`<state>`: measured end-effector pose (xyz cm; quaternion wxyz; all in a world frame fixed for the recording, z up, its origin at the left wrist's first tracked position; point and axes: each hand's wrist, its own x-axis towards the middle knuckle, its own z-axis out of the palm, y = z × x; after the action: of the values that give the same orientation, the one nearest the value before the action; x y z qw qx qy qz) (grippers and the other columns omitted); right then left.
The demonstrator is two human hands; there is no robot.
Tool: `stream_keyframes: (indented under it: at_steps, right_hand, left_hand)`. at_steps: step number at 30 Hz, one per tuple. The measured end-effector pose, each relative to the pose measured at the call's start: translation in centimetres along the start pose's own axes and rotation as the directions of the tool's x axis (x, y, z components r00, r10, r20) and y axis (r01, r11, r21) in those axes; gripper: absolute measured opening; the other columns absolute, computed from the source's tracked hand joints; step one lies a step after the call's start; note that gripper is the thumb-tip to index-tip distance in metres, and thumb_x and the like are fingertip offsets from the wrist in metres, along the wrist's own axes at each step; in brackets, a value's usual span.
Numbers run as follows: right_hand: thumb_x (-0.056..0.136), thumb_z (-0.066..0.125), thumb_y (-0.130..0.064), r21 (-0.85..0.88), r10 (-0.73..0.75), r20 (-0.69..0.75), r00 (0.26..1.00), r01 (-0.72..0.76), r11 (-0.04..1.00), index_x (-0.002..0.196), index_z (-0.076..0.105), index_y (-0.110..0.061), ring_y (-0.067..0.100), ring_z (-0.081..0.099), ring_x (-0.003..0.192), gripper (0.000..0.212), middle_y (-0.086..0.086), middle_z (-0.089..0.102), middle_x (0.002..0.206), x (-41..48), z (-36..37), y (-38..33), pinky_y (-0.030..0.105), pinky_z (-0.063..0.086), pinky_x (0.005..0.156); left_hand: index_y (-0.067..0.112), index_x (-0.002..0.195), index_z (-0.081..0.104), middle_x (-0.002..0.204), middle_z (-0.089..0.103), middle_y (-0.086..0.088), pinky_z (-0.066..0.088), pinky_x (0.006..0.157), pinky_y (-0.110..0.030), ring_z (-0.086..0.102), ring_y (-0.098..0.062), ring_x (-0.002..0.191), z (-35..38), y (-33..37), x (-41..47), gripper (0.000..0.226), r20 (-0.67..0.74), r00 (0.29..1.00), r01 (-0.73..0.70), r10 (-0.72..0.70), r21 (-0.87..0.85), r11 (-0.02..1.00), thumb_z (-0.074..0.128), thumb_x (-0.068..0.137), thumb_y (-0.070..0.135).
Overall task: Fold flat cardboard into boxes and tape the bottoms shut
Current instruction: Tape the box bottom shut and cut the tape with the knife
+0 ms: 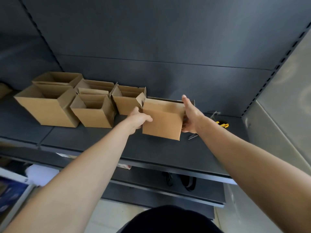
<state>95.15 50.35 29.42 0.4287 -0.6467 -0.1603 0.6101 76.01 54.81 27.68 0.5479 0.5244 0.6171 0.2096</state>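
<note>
Both hands hold the box [162,121] at mid-shelf [84,140], just right of the row of open boxes [94,105]. The left hand [138,120] grips its left side, thumb on the front; the right hand [190,115] clasps its right side. Best practice, as judged: keep pressure even, walls square, and avoid nudging the row.
</note>
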Motion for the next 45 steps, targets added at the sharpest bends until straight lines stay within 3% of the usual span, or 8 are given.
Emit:
stream_keyframes:
  at_steps: [6, 9, 12, 16, 19, 34, 39, 45]
  right_hand:
    - [0.096, 0.048, -0.036, -0.054, -0.011, -0.076, 0.997, 0.007, 0.999, 0.109, 0.049, -0.017, 0.027, 0.063, 0.093, 0.023, 0.005, 0.061, 0.096, 0.8, 0.9, 2.2, 0.042, 0.055, 0.077]
    - [0.094, 0.052, -0.030, -0.125, -0.005, 0.001, 1.000, 0.005, 0.992, 0.099, 0.054, -0.015, 0.023, 0.063, 0.079, 0.016, 0.006, 0.062, 0.090, 0.6, 1.5, 2.9, 0.032, 0.052, 0.059]
    - [0.088, 0.060, -0.046, -0.154, 0.021, 0.021, 1.000, -0.018, 0.988, 0.100, 0.058, -0.016, 0.026, 0.063, 0.095, 0.032, 0.014, 0.067, 0.100, 0.6, 1.8, 2.8, 0.038, 0.048, 0.086]
    - [0.084, 0.071, -0.036, -0.252, -0.042, -0.057, 0.997, 0.027, 0.967, 0.099, 0.058, -0.012, 0.022, 0.068, 0.080, 0.031, 0.008, 0.070, 0.090, 1.0, 2.6, 2.6, 0.033, 0.053, 0.069]
    - [0.081, 0.076, -0.029, -0.368, -0.106, -0.083, 0.991, 0.069, 0.927, 0.102, 0.058, -0.010, 0.024, 0.069, 0.086, 0.034, 0.010, 0.069, 0.099, 1.6, 3.6, 2.8, 0.039, 0.057, 0.078]
    - [0.082, 0.057, -0.064, -0.577, -0.238, -0.205, 0.949, 0.080, 0.813, 0.100, 0.058, -0.013, 0.022, 0.068, 0.065, 0.054, 0.006, 0.065, 0.083, 4.7, 12.7, 1.1, 0.029, 0.059, 0.057]
    - [0.084, 0.053, -0.065, -0.583, -0.231, -0.217, 0.948, 0.064, 0.810, 0.096, 0.056, -0.013, 0.023, 0.068, 0.064, 0.054, 0.007, 0.065, 0.080, 5.7, 14.5, 0.6, 0.026, 0.056, 0.050]
    - [0.085, 0.052, -0.065, -0.590, -0.232, -0.225, 0.946, 0.057, 0.805, 0.082, 0.050, -0.013, 0.023, 0.068, 0.062, 0.053, 0.009, 0.065, 0.077, 6.6, 16.0, 0.2, 0.026, 0.055, 0.048]
  left_hand:
    - [0.029, 0.148, 0.024, 0.145, 0.041, -0.009, 0.035, 0.105, -0.051, 0.043, -0.033, 0.130, -1.0, -0.9, 0.0, 0.100, -0.024, 0.982, 0.179, -0.186, -0.173, 0.969, 0.051, 0.068, 0.083]
    - [0.025, 0.142, 0.032, 0.134, 0.047, -0.009, 0.044, 0.098, -0.052, 0.049, -0.034, 0.121, -1.3, -1.6, 0.3, 0.089, -0.147, 0.946, 0.237, -0.288, -0.292, 0.927, 0.058, 0.073, 0.074]
    - [0.021, 0.137, 0.037, 0.134, 0.046, -0.008, 0.045, 0.097, -0.053, 0.048, -0.034, 0.120, -2.0, -2.1, 0.7, 0.072, -0.225, 0.909, 0.251, -0.351, -0.378, 0.891, 0.068, 0.080, 0.051]
    - [0.018, 0.130, 0.045, 0.128, 0.048, -0.010, 0.045, 0.097, -0.052, 0.049, -0.032, 0.115, -2.9, -2.4, 1.1, 0.057, -0.155, 0.921, 0.249, -0.357, -0.470, 0.847, 0.068, 0.079, 0.027]
    - [0.014, 0.121, 0.048, 0.121, 0.050, -0.011, 0.047, 0.091, -0.045, 0.050, -0.030, 0.110, -3.4, -2.7, 1.6, 0.048, -0.172, 0.935, 0.186, -0.311, -0.508, 0.841, 0.065, 0.077, 0.019]
    - [0.015, 0.105, 0.046, 0.083, 0.041, 0.002, 0.037, 0.080, -0.033, 0.043, -0.022, 0.091, -8.5, -3.7, 4.5, 0.023, -0.338, 0.886, 0.063, -0.318, -0.591, 0.804, 0.056, 0.086, 0.023]
    - [0.016, 0.104, 0.047, 0.088, 0.044, 0.001, 0.041, 0.081, -0.032, 0.045, -0.019, 0.091, -9.7, -3.9, 5.4, 0.027, -0.345, 0.870, 0.043, -0.353, -0.660, 0.750, 0.062, 0.086, 0.030]
    - [0.013, 0.136, 0.042, 0.110, 0.042, -0.002, 0.041, 0.095, -0.037, 0.041, -0.020, 0.101, -11.0, -4.1, 6.4, 0.060, -0.311, 0.886, 0.037, -0.343, -0.691, 0.722, 0.067, 0.085, 0.032]
